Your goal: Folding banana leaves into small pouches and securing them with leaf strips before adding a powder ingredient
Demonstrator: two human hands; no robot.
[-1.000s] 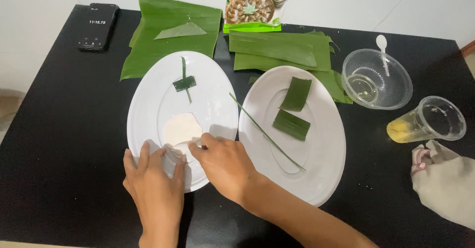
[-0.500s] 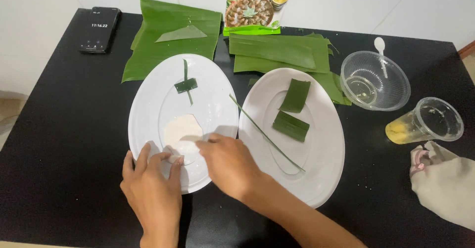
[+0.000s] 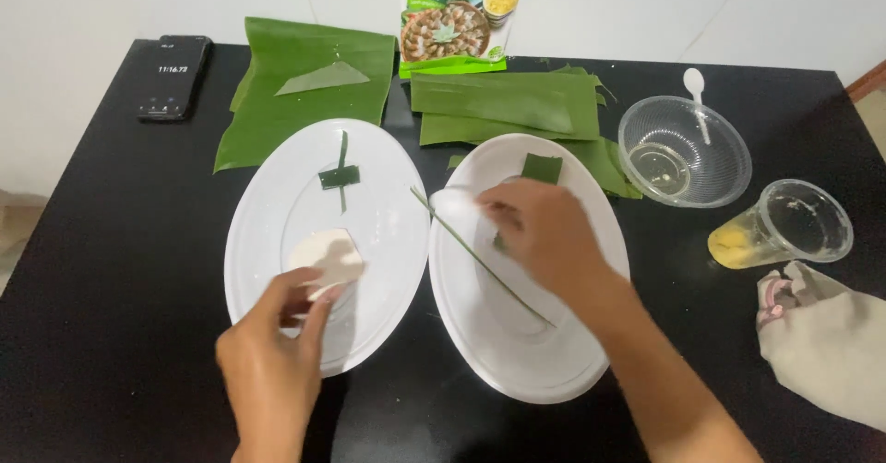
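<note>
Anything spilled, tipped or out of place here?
The clear plastic cup at the right of the black table lies tipped on its side, yellow liquid pooled at its lower edge; no spill shows. Nothing else stands out.

Black table point(image 3: 101, 269) fills most of view, matte top, faint reflections. White wall point(image 3: 111, 1) runs behind it from 9 to 3 o'clock, plain, smooth, 2 thin diagonal lines crossing it near 12 and 1 o'clock. Sliver of pale floor point(image 3: 11, 232) at 9 o'clock beyond table's left edge. Strip of brown trim point(image 3: 871, 83) at 2 o'clock, past table's far right corner. Light soft, even, shadows weak.
</note>
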